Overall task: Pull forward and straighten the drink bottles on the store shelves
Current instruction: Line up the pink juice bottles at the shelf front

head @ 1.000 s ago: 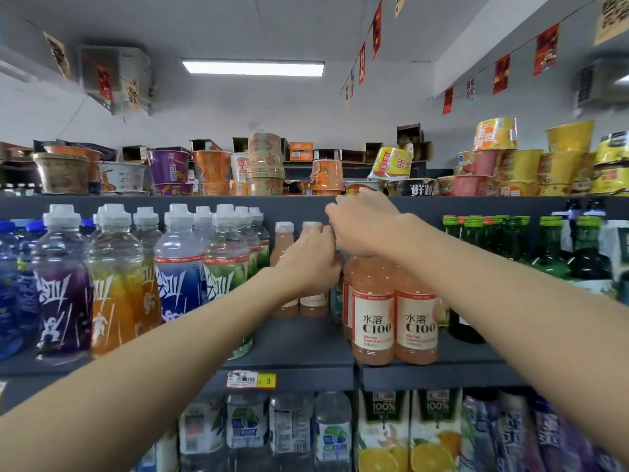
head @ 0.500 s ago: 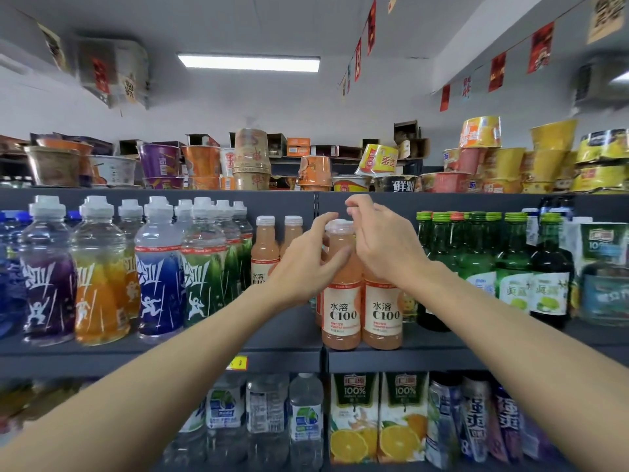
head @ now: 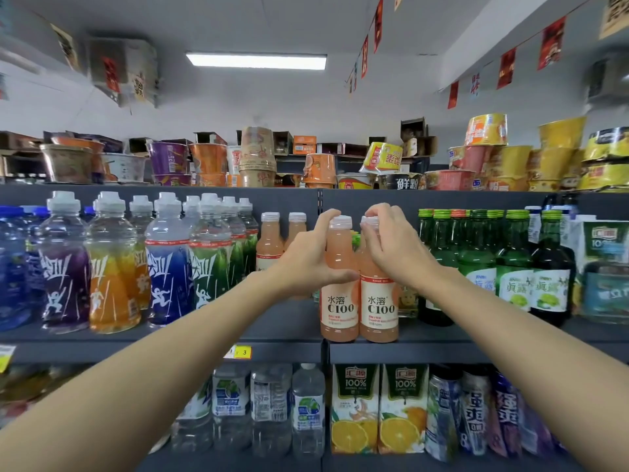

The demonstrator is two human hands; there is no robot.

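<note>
By half a second on, the left hand (head: pixel 306 264) had closed, thumb and fingers wrapped round the shoulder of the left C100 bottle (head: pixel 340 301). The right hand (head: pixel 391 247) curled over the neck of the right C100 bottle (head: pixel 379 308). Both stood upright, touching, at the shelf's front edge (head: pixel 442 350). Two more pink bottles (head: pixel 270 240) stood back from that edge, partly behind the left hand.

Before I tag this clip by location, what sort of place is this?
Most likely a small convenience store: grey shelves hold rows of sports drinks, a yellow price tag sits on the shelf edge, and instant noodle cups are stacked on top. The left hand and right hand grip two C100 bottles.
</note>
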